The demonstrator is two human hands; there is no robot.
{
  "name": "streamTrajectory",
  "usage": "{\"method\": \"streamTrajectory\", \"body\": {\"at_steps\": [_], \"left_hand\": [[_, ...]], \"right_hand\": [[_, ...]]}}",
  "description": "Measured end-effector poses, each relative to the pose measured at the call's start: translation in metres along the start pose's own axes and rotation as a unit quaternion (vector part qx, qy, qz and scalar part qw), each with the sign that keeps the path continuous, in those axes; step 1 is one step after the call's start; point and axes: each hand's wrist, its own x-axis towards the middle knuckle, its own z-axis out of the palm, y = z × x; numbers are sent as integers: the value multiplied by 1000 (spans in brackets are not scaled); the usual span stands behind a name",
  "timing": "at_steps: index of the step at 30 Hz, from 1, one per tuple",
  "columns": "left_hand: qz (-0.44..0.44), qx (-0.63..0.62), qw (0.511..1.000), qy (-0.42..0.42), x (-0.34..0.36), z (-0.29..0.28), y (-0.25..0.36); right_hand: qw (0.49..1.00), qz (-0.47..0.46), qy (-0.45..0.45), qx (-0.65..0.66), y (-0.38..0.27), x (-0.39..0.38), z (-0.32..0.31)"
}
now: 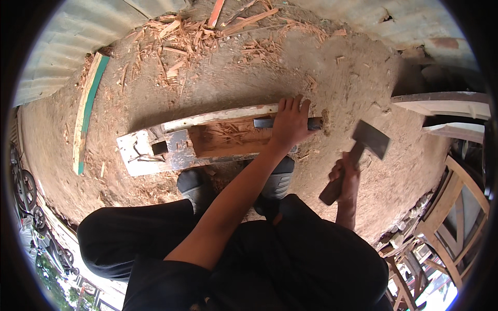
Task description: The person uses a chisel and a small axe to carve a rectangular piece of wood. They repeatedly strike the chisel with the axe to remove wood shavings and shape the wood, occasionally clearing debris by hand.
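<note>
A long block of wood (181, 142) with worn white paint lies on the dirt in front of my feet. A long recess with rough, splintered walls is cut into it, and a small square hole sits left of that. My left hand (290, 123) is closed around a chisel (263, 123) above the block's right end. The chisel lies nearly level, its flat metal blade pointing left over the recess and its butt end showing to the right. Raised to the right of the block, my right hand (346, 176) grips a hammer (371, 139) with a blocky head by its handle.
Several bent nails (139, 153) rest on the block's left end. A green-edged wooden strip (88, 114) lies at left. Wood chips (179, 52) litter the far ground below corrugated metal sheets (88, 39). Wooden frames (446, 212) stand at right. Bicycles (31, 194) show at far left.
</note>
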Motion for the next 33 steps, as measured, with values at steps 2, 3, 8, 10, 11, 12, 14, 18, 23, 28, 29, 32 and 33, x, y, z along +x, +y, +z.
{"method": "streamTrajectory", "body": {"at_steps": [2, 3, 8, 10, 11, 12, 14, 18, 23, 28, 29, 32, 33], "left_hand": [[-19, -21, 1000, 1, 0, -7, -3], [-36, -30, 999, -10, 1, -8, -1], [-37, -21, 998, -35, 4, -4, -2], [-10, -25, 1000, -15, 1, -1, -4], [5, -28, 1000, -4, 2, 0, -4], [13, -42, 999, 9, 3, 1, -4], [30, -65, 997, 34, 2, 0, -7], [57, -72, 995, 30, 0, -3, -8], [72, -51, 996, 22, 0, -8, -12], [80, -115, 990, 17, 1, -12, -6], [81, -123, 989, 17, 0, -11, -6], [86, -89, 992, 15, 0, -6, -6], [81, -78, 994, 7, 1, -5, -7]], "right_hand": [[981, 121, -138, -65, 7, -15, 9], [983, 117, -127, -69, 7, -13, 8], [990, 109, -84, -37, -6, -4, -6], [995, 57, -57, -52, -18, 3, -15], [997, 43, -46, -36, -23, 6, -21], [999, 30, -35, -21, -29, 10, -27], [999, 24, -21, 5, -39, 15, -33], [1000, 21, -13, 7, -38, 16, -39], [997, 67, -41, 19, -25, 9, -21], [997, 61, -47, 2, -26, 12, -13], [997, 54, -46, 1, -29, 12, -12], [998, 45, -44, -12, -35, 13, -14], [998, 44, -48, -12, -37, 13, -14]]}}
